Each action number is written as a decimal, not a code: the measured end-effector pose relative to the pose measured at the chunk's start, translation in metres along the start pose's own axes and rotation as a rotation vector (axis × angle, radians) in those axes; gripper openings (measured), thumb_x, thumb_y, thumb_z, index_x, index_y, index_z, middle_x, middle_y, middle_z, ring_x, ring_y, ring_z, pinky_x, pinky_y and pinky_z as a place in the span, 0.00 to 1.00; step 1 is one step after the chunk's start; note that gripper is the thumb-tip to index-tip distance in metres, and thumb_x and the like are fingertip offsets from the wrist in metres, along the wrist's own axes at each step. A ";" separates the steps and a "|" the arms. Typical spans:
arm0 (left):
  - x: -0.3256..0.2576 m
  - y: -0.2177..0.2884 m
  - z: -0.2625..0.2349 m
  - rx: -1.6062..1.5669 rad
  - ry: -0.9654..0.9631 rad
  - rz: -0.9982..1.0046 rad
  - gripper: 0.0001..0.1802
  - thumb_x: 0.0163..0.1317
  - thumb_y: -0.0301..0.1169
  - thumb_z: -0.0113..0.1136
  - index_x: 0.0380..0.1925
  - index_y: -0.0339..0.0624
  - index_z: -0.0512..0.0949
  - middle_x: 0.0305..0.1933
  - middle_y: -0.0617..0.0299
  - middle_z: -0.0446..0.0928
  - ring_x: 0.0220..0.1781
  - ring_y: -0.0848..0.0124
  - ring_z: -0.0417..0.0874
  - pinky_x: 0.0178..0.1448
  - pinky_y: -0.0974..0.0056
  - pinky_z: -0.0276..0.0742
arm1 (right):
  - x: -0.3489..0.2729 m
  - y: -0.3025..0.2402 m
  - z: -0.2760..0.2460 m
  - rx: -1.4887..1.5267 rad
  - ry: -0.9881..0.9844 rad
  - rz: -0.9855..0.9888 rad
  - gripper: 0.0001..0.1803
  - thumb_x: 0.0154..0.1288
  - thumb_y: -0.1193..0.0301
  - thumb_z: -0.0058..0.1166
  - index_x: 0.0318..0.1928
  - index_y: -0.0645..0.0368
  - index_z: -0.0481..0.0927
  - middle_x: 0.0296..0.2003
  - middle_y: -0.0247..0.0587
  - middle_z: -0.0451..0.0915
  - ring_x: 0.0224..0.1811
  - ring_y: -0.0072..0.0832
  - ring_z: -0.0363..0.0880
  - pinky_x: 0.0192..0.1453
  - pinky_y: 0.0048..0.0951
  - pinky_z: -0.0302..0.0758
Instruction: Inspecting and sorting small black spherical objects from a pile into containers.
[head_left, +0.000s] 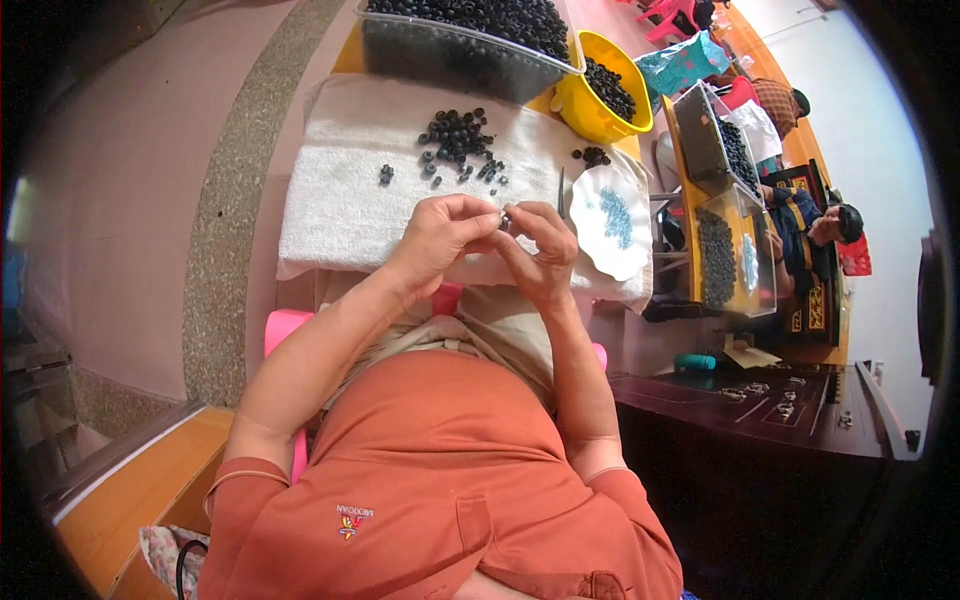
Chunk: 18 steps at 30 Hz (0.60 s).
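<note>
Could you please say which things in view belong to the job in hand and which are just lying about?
Likely in use:
small dark piece between hands
black pieces
white towel
scalloped dish
yellow tub

Probably lying about:
turquoise cylinder
floral cloth

This is looking like a small handwork workshop: a clear plastic bin (440,72) and a yellow basin (582,112) are holding heaps of small black ring-like parts (457,135), more are lying on a white towel (345,140), and a co-worker (800,225) is sitting beside another table (685,178) carrying similar bins (702,150).
</note>
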<state>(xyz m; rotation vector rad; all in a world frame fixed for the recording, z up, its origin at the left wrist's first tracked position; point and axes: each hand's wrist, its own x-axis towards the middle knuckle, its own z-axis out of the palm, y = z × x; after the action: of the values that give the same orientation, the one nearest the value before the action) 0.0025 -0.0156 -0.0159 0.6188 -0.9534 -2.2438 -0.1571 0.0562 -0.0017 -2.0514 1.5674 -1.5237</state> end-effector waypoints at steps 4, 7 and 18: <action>-0.001 -0.001 0.001 0.002 0.011 0.014 0.08 0.65 0.26 0.61 0.40 0.34 0.79 0.39 0.59 0.81 0.40 0.72 0.83 0.47 0.66 0.84 | 0.002 -0.003 -0.003 -0.109 -0.005 -0.044 0.19 0.49 0.81 0.69 0.45 0.64 0.81 0.35 0.45 0.80 0.31 0.29 0.81 0.35 0.26 0.77; 0.000 -0.006 -0.001 -0.005 0.016 0.007 0.07 0.64 0.26 0.61 0.40 0.34 0.79 0.39 0.59 0.81 0.39 0.73 0.83 0.47 0.66 0.84 | 0.003 -0.005 -0.002 -0.115 0.007 -0.080 0.17 0.49 0.79 0.69 0.42 0.64 0.82 0.36 0.45 0.82 0.32 0.31 0.84 0.34 0.27 0.79; -0.003 -0.002 0.004 0.003 0.011 0.026 0.06 0.65 0.27 0.61 0.39 0.35 0.79 0.38 0.61 0.81 0.38 0.73 0.83 0.47 0.66 0.83 | 0.000 -0.004 0.001 -0.128 0.022 -0.103 0.16 0.51 0.79 0.68 0.42 0.64 0.81 0.36 0.46 0.82 0.31 0.32 0.83 0.33 0.28 0.79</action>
<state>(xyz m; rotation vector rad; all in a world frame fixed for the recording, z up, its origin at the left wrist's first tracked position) 0.0013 -0.0103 -0.0143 0.6158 -0.9541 -2.2138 -0.1536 0.0575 0.0001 -2.2235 1.6312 -1.5215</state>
